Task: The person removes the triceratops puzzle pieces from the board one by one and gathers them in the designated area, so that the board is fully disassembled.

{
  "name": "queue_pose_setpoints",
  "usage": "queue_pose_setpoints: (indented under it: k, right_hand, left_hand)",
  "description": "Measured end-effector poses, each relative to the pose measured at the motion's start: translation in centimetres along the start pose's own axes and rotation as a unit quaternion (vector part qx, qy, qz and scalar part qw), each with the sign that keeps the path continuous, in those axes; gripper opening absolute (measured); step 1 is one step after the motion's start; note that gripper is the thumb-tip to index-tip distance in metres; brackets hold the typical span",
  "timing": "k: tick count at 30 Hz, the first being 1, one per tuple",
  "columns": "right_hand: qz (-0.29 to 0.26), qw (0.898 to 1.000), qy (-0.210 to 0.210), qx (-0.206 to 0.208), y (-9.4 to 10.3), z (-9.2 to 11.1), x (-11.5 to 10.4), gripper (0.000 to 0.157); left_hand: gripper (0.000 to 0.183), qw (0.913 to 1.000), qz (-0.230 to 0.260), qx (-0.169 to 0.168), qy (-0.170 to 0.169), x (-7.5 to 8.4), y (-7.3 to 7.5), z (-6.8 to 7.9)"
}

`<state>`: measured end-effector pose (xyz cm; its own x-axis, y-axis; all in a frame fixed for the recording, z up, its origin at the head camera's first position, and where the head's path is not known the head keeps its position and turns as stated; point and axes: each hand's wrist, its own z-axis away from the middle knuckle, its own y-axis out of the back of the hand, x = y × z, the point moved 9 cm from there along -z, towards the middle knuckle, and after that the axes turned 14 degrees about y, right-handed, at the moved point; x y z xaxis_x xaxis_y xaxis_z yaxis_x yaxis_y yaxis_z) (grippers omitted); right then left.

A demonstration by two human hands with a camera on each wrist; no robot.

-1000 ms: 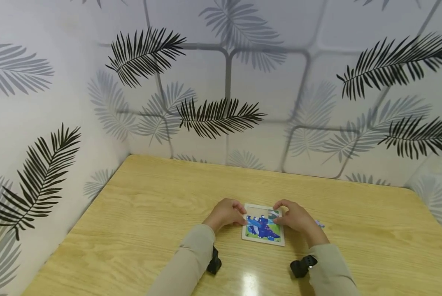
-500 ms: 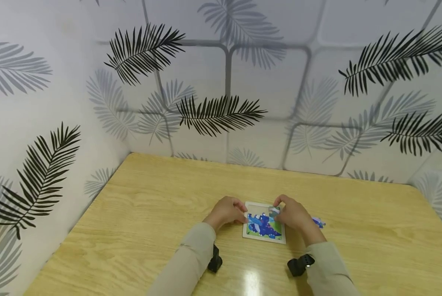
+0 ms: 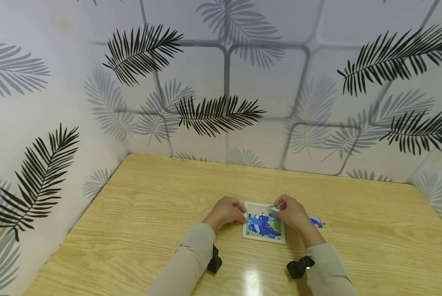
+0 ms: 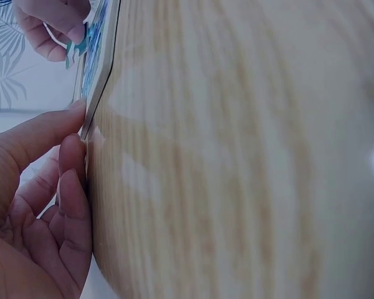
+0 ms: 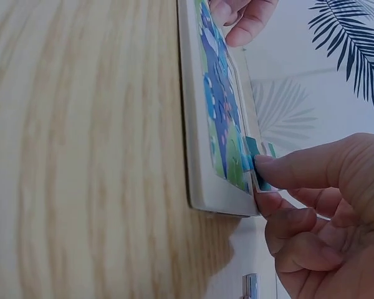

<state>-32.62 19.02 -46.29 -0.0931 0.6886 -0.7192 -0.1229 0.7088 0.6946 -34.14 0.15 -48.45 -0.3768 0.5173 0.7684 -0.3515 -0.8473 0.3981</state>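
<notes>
A square puzzle tray (image 3: 263,240) with a pale wooden rim lies on the table, showing a blue dinosaur picture. Its upper left part is bare board. My left hand (image 3: 226,210) grips the tray's left edge, thumb on the rim and fingers curled beside it in the left wrist view. At the upper right corner, my right hand (image 3: 293,213) pinches a teal and white puzzle piece (image 5: 252,147) between thumb and index finger. That piece stands tilted over the tray, partly hidden by the thumb.
A loose blue and purple puzzle piece (image 3: 317,222) lies on the wooden table (image 3: 150,197), just right of my right hand. Behind the table rises a wall (image 3: 258,90) with a leaf pattern. Each wrist carries a small black camera (image 3: 296,268).
My right hand has shifted slightly, and the piece it pinches is now tilted up at the corner. More of the loose piece shows. My left hand stays at the tray's edge.
</notes>
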Motion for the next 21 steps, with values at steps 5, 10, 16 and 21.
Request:
queue_pose_setpoints:
  k: [5, 10, 16, 21]
  right_hand:
    - [-0.024, 0.999, -0.011, 0.028, 0.6, 0.1, 0.2, 0.013]
    - [-0.048, 0.998, -0.007, 0.051, 1.4, 0.2, 0.6, 0.016]
    - [-0.096, 0.994, -0.013, 0.043, 2.0, 0.5, 1.6, 0.021]
    - [-0.135, 0.99, -0.027, 0.044, 2.8, 0.9, 2.6, 0.024]
  left_hand:
    - [0.021, 1.0, 0.001, -0.002, -0.004, 0.1, -0.1, 0.0]
    - [0.021, 1.0, 0.007, -0.001, -0.002, 0.0, -0.1, 0.1]
    - [0.021, 1.0, 0.0, 0.002, 0.002, -0.1, -0.1, 0.0]
    - [0.021, 0.9999, -0.009, 0.007, 0.0, -0.1, 0.0, -0.1]
